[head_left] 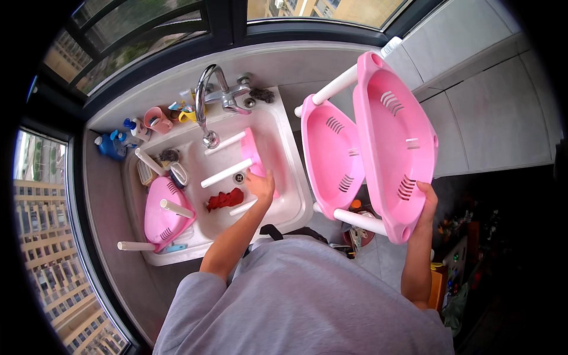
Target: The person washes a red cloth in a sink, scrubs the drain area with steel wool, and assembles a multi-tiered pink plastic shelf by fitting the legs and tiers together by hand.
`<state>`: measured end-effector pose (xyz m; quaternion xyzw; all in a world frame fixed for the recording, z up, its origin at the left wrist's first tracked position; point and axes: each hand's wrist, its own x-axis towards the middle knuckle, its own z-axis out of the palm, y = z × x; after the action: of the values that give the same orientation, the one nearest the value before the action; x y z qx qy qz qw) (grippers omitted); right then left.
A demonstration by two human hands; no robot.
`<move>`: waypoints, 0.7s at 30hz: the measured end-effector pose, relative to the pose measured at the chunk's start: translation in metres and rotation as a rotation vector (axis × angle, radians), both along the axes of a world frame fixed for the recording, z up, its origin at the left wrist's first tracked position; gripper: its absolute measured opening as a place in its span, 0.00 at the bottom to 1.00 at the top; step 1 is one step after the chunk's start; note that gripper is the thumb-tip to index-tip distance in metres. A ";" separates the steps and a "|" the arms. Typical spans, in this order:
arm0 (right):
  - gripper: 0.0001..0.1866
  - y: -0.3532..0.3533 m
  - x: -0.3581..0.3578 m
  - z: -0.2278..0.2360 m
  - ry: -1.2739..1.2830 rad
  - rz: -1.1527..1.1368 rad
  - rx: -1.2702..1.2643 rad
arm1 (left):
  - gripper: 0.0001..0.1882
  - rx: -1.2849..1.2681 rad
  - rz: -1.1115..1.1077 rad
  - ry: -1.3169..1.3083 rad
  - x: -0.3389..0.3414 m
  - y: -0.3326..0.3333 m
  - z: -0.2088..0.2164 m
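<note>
My right hand (427,204) grips the near corner of a pink corner rack (393,151). Two slotted tiers of this rack, joined by white tubes (361,221), are held up to the right of the sink. Inside the sink basin stands another pink shelf tier (251,145) with white tubes (226,173) sticking out to the left. My left hand (260,184) is closed on that tier's edge; some of its fingertips are hidden. A crumpled red cloth (225,200) lies in the basin beside the tubes. On the left ledge rests a third pink piece (163,207) with white tubes.
A chrome faucet (211,139) arches over the white sink (302,198). Along the back wall stand a pink cup (157,120), a white pump bottle (137,129) and a blue bottle (110,146). Dark scrubbers and a brush sit on the left ledge. Windows border the left and back.
</note>
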<state>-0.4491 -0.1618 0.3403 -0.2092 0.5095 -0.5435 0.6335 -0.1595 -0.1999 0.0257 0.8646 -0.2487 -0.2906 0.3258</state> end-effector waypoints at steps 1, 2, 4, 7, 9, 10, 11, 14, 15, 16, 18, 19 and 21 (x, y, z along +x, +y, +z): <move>0.27 -0.001 0.002 0.000 -0.006 -0.006 0.001 | 0.34 -0.372 -0.187 -0.151 -0.003 -0.003 0.037; 0.27 -0.003 0.001 -0.002 -0.010 -0.001 0.001 | 0.30 -0.744 -0.372 -0.302 -0.003 -0.008 0.073; 0.26 -0.006 -0.002 -0.011 0.031 0.057 0.023 | 0.26 -1.041 -0.917 -0.154 0.000 -0.027 0.143; 0.25 -0.009 0.007 -0.009 -0.017 0.128 0.025 | 0.30 -0.422 -1.353 -0.304 -0.041 -0.064 0.170; 0.25 -0.007 0.016 0.002 -0.004 0.133 0.035 | 0.34 -0.114 -1.383 -0.447 -0.063 -0.079 0.170; 0.25 -0.006 0.026 0.004 -0.001 0.124 0.047 | 0.41 -0.061 -1.362 -0.641 -0.064 -0.085 0.148; 0.25 -0.005 0.032 0.006 0.001 0.142 0.041 | 0.47 -0.015 -1.343 -0.826 -0.067 -0.090 0.131; 0.26 0.000 0.041 0.009 0.038 0.060 0.007 | 0.54 -0.113 -1.326 -0.824 -0.067 -0.094 0.116; 0.26 0.000 0.040 0.009 0.009 0.062 0.014 | 0.54 -0.113 -1.325 -0.828 -0.068 -0.092 0.118; 0.26 -0.001 0.038 0.009 -0.022 0.065 0.022 | 0.55 -0.043 -1.297 -0.914 -0.070 -0.089 0.120; 0.26 -0.001 0.026 0.001 0.003 0.067 0.025 | 0.56 0.017 -1.272 -0.992 -0.072 -0.085 0.139; 0.27 -0.002 0.022 -0.002 0.026 0.074 0.027 | 0.56 0.034 -1.246 -0.951 -0.068 -0.084 0.149; 0.27 -0.004 0.029 -0.001 0.007 0.091 0.022 | 0.55 -0.004 -1.194 -0.926 -0.053 -0.086 0.149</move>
<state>-0.4200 -0.1654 0.3391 -0.2271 0.5075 -0.5078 0.6580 -0.2122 -0.2855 0.1750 0.6160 -0.7870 -0.0243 -0.0233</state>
